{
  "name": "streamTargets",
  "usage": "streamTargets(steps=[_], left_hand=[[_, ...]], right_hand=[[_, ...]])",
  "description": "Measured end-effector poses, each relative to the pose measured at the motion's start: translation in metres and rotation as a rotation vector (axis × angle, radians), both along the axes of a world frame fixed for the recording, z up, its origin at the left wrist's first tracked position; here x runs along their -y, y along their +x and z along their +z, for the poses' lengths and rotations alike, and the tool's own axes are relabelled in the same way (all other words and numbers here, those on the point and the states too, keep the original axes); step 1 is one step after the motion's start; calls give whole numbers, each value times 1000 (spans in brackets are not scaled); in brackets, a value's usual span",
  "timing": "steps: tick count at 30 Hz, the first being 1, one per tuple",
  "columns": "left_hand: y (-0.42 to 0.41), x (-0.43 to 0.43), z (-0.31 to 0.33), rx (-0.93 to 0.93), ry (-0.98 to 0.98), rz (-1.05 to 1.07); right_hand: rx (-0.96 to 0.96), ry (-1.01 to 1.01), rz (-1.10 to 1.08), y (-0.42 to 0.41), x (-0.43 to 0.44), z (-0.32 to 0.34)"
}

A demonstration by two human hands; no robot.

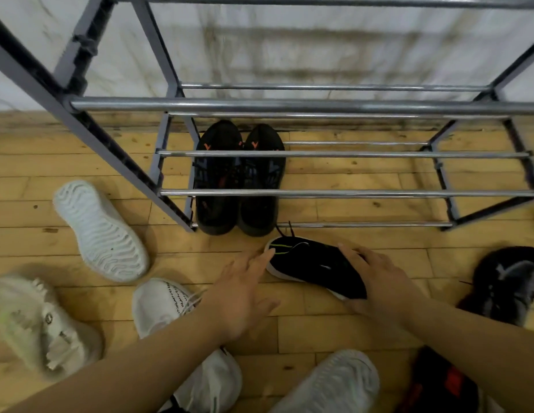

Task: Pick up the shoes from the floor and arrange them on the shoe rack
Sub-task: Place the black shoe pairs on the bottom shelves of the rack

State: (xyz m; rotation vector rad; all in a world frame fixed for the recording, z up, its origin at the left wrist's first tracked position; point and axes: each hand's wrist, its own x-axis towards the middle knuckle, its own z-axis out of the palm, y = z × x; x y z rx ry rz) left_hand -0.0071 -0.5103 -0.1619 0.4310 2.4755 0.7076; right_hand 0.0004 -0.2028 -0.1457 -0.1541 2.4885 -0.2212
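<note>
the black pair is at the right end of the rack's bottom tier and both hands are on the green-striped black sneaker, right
No. The head view shows the black pair at the left end of the shoe rack's bottom tier, not the right. Both the left hand and the right hand are on the green-striped black sneaker.

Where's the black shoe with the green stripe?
Head view, centre-right: black shoe on the floor before the shoe rack, left hand touching one end, right hand gripping the other.
</note>
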Motion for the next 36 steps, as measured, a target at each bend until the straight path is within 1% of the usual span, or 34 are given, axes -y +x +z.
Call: streamTargets(steps=[3,5,8,10,12,14,16,18,20,23,25,27,29,32,34,36], left_hand=[[-8,-2,15,1,0,-58],[-18,-6,36,-27,-47,-121],[-31,-21,80,-84,-152,-218],[-38,-37,113,-106,-181,-280],[-37,-54,143,-93,-195,-330],[-30,-61,158,-99,-213,-363],[-21,-56,158,-105,-232,-365],[-10,-42,145,-95,-272,-361],[-2,-23,122,-64,-282,-345],[-1,-2,87,30,-218,-245],[-6,-2,70,61,-203,-207],[-11,-10,58,71,-176,-203],[-14,-19,50,82,-139,-218],[-17,-28,47,106,-124,-263],[-20,-32,53,94,-142,-290],[-24,-36,70,66,-149,-298]], right_hand=[[12,-59,3,-10,0,17],[5,-75,55,-19,-5,40],[-74,-45,64,-36,-20,91],[-123,-17,56,-43,-32,122],[-64,28,38,-38,-44,139],[9,56,23,-23,-50,139],[70,14,-12,-6,-50,122],[146,-14,-27,7,-43,97],[169,21,0,14,-33,70],[155,69,30,17,-22,34],[192,104,31,22,-22,14],[163,128,23,29,-28,-4],[65,166,53,32,-34,-16],[-14,185,147,27,-41,-9],[-37,149,216,17,-47,15],[-47,79,261,3,-53,54]])
